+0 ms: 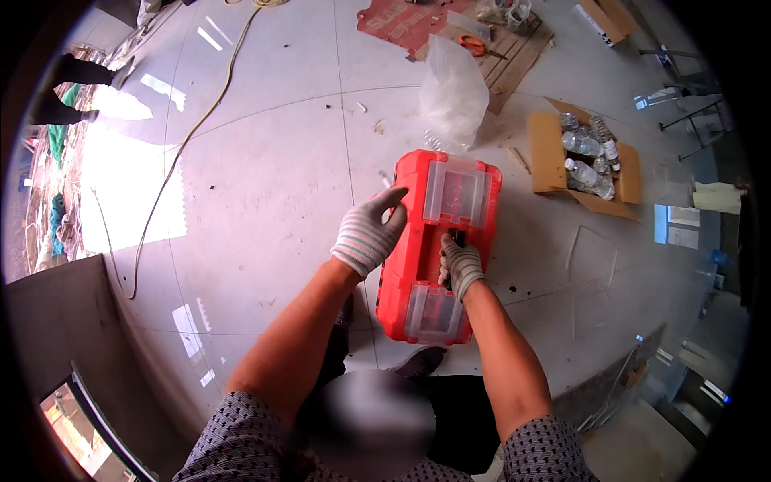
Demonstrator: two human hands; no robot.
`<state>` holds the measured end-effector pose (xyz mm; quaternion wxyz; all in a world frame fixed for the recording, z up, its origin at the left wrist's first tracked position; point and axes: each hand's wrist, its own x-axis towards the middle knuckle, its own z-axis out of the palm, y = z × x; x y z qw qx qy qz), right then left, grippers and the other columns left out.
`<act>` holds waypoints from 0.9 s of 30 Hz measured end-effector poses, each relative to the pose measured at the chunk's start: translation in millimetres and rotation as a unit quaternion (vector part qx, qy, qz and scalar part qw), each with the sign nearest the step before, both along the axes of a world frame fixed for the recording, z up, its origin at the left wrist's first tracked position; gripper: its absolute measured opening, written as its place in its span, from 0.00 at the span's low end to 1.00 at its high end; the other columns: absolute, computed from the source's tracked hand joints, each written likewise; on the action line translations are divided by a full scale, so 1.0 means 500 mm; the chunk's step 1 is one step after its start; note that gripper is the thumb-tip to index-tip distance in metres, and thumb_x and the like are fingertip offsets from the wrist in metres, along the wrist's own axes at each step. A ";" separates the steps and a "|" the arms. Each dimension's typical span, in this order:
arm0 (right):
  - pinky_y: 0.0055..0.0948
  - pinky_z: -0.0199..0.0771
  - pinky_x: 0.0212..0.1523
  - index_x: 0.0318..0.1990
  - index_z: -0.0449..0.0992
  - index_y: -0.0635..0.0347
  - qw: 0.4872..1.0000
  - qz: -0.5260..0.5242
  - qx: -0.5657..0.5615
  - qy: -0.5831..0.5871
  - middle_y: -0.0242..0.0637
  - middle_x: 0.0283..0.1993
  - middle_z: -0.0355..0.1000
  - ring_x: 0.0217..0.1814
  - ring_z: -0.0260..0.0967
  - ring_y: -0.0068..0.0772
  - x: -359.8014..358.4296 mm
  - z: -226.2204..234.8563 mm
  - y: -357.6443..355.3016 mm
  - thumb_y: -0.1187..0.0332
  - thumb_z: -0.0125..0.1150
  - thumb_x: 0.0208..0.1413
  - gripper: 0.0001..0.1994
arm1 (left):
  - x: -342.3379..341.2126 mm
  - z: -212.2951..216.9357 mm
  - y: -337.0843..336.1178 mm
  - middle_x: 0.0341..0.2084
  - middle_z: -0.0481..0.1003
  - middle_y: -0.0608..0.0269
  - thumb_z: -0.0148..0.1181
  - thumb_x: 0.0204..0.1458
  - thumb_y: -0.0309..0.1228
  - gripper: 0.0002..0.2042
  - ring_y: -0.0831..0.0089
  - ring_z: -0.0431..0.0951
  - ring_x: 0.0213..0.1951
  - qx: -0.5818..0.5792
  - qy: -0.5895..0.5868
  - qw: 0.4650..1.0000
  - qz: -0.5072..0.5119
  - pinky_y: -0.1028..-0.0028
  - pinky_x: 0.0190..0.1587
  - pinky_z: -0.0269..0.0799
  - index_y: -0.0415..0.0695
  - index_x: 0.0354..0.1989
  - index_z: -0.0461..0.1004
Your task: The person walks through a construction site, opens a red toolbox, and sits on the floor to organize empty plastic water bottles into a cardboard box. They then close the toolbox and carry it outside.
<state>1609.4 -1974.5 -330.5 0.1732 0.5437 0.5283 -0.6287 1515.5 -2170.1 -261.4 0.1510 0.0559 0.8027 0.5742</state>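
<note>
A red toolbox point(414, 237) with clear lidded compartments on its top stands on the floor in front of me. My right hand point(462, 267), in a striped knit glove, is closed round the black handle point(457, 236) in the middle of its lid. At the toolbox's left edge is my left hand point(371, 231), gloved the same way. Its index finger and thumb are stretched apart over the red rim, and nothing shows between them. Whether that hand presses on the box, I cannot tell.
Beyond the toolbox lies a white plastic bag point(451, 92), near orange-handled scissors point(472, 45) on flattened cardboard point(514, 68). An open carton point(548, 153) of plastic bottles stands to the right. A yellowish hose point(202, 127) crosses the floor at left. Another person's legs point(80, 72) show far left.
</note>
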 end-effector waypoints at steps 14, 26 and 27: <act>0.34 0.61 0.10 0.23 0.65 0.54 0.993 0.069 0.063 -0.076 0.28 0.13 0.58 0.08 0.53 0.25 0.147 0.087 0.014 0.54 0.58 0.61 0.19 | 0.260 -0.004 -0.286 0.46 0.77 0.57 0.52 0.60 0.23 0.13 0.71 0.75 0.49 0.044 -0.153 0.944 0.289 0.72 0.54 0.71 0.35 0.52 0.74; 0.39 0.71 0.34 0.29 0.77 0.60 0.912 0.326 0.204 -0.141 0.45 0.25 0.73 0.30 0.73 0.42 0.384 0.251 0.072 0.47 0.58 0.53 0.22 | 0.375 0.165 -0.582 0.37 0.79 0.61 0.54 0.58 0.32 0.14 0.75 0.78 0.33 -0.080 -0.403 0.856 0.314 0.78 0.33 0.70 0.43 0.51 0.76; 0.41 0.74 0.44 0.32 0.80 0.61 0.909 0.337 0.200 -0.144 0.52 0.29 0.76 0.38 0.78 0.49 0.395 0.270 0.071 0.45 0.58 0.51 0.24 | 0.374 0.177 -0.584 0.38 0.79 0.62 0.54 0.58 0.33 0.14 0.75 0.78 0.34 -0.082 -0.406 0.860 0.298 0.77 0.35 0.70 0.44 0.51 0.76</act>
